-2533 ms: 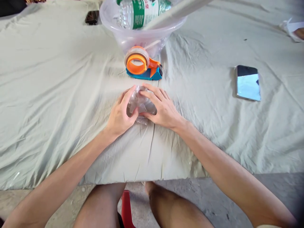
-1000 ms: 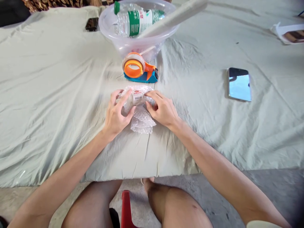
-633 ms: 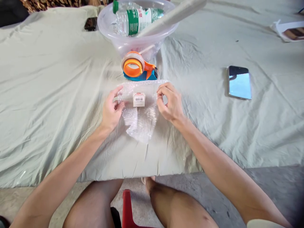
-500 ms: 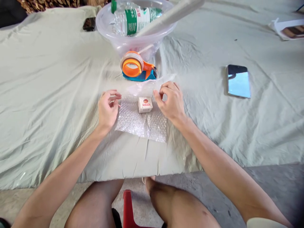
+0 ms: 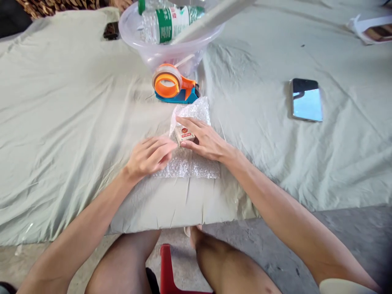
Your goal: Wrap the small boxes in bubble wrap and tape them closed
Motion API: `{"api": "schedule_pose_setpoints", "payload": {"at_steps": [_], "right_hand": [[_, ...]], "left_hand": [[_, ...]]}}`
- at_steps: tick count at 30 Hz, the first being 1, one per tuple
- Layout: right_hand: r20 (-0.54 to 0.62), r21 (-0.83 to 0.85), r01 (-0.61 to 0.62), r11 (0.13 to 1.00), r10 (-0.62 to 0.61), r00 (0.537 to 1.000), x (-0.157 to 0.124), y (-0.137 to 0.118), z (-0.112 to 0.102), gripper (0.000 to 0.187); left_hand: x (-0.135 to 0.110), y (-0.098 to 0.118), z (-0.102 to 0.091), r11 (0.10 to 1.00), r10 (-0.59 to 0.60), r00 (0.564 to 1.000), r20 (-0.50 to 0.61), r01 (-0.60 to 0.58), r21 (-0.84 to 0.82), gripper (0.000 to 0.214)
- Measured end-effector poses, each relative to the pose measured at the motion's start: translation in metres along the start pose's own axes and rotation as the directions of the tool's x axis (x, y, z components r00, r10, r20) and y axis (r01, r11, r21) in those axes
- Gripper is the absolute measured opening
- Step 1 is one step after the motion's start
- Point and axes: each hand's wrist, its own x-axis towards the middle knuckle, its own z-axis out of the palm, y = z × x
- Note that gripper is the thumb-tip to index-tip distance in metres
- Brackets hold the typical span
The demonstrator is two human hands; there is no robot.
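Observation:
A sheet of clear bubble wrap (image 5: 191,163) lies on the table near its front edge, its far end standing up. On it sits a small white box (image 5: 184,134) with a red mark on top. My right hand (image 5: 203,139) rests against the box, fingers curled round its far and right sides. My left hand (image 5: 149,157) lies flat on the left part of the wrap, fingers stretched toward the box.
A pale green cloth (image 5: 61,106) covers the table. An orange and blue tape dispenser (image 5: 173,83) stands just behind the wrap. Behind it is a clear plastic bowl (image 5: 147,45) holding a water bottle (image 5: 167,18). A phone (image 5: 306,100) lies at the right, a dark object (image 5: 110,30) at the back.
The wrapped bundle was unrolled and the bubble wrap spread flat with the box on it. Both hands then came back in, the right to the box, the left onto the wrap.

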Motion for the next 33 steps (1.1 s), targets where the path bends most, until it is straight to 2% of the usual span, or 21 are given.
{"api": "schedule_pose_setpoints", "payload": {"at_steps": [3,5,8,11,15,19,23,25,28,30,33], "right_hand": [[0.007,-0.023,-0.069,0.997,0.070,0.998,0.000,0.004,0.005,0.076],[-0.014,-0.037,-0.112,0.993,0.112,0.994,-0.001,0.005,0.007,0.063],[-0.021,-0.023,-0.108,0.994,0.107,0.994,0.000,0.004,0.008,0.047],[-0.033,-0.007,-0.043,0.999,0.043,0.999,0.002,0.003,0.008,0.050],[-0.118,-0.043,0.048,0.998,-0.053,0.992,0.001,0.004,0.007,0.057],[-0.171,0.008,0.027,1.000,-0.025,0.985,-0.001,0.006,0.005,0.071],[-0.238,-0.114,-0.099,0.989,0.069,0.969,-0.001,0.005,0.005,0.045],[-0.297,-0.156,-0.161,0.975,0.110,0.948,0.000,0.005,0.007,0.038],[-0.402,-0.157,-0.213,0.964,0.135,0.906,0.001,0.008,0.007,0.042],[-0.508,-0.175,-0.292,0.940,0.168,0.845,0.001,0.015,0.004,0.049],[-0.611,-0.179,-0.420,0.890,0.234,0.757,-0.001,0.028,-0.003,0.045]], "left_hand": [[-0.003,0.003,0.001,1.000,-0.010,0.999,0.052,0.009,0.010,0.026],[-0.003,0.006,0.005,0.998,-0.060,0.993,0.105,0.057,0.031,0.031],[0.001,0.005,0.009,0.983,-0.178,0.971,0.158,0.166,0.084,0.037],[0.003,-0.002,0.008,0.949,-0.303,0.935,0.185,0.278,0.151,0.046],[0.003,-0.011,0.006,0.901,-0.425,0.868,0.256,0.377,0.215,0.068],[0.001,-0.014,0.008,0.875,-0.482,0.808,0.338,0.424,0.234,0.079],[0.001,-0.015,0.007,0.868,-0.497,0.769,0.402,0.437,0.238,0.073],[0.002,-0.016,0.006,0.862,-0.506,0.753,0.420,0.444,0.243,0.071],[0.002,-0.017,0.005,0.853,-0.522,0.741,0.422,0.460,0.248,0.073],[0.002,-0.017,0.004,0.847,-0.531,0.739,0.414,0.471,0.244,0.071],[0.000,-0.018,0.004,0.840,-0.541,0.741,0.398,0.491,0.228,0.063]]}}
